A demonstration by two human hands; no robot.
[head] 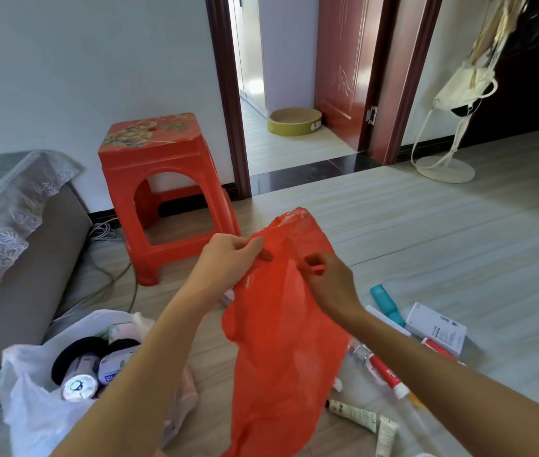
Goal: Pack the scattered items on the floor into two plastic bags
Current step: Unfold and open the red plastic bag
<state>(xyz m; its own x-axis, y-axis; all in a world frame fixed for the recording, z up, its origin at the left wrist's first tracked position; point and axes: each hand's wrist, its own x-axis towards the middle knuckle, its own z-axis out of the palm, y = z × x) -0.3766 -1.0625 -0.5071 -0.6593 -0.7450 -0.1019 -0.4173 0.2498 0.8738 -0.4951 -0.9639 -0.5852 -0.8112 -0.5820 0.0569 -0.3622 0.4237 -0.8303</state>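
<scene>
At eight o'clock the white bag [40, 384] sits already filled. At centre my left hand [228, 258] and right hand [327, 278] each pinch the red bag [281, 341], working its mouth apart. Next, I think: open it fully, then gather the tubes [380, 371] at four o'clock.

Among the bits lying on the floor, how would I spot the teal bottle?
Start from the red plastic bag that both hands hold up in the middle of the view, and look just right of it, past the right hand. There the teal bottle lies on its side on the pale floor, beside a white box. It is the only blue-green thing among white and red tubes.
</scene>
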